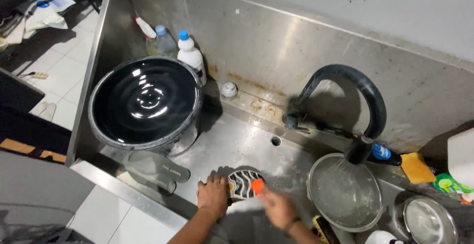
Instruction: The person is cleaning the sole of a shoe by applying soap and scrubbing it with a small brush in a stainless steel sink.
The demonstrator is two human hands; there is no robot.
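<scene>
I see everything through one camera on my head, looking steeply down into the steel sink (237,140) from close above. It faces the splashback (306,46) ahead; my left hand (213,196) and right hand (277,208) enter at the bottom edge, nearest the lens.

Small round dish (242,183), dark wavy stripes on white, tilted on edge in steel sink (232,140); orange sponge (257,186) pressed against it.

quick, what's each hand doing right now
left hand: closed on the patterned dish
right hand: blurred, gripping an orange scrubber against the dish
</scene>
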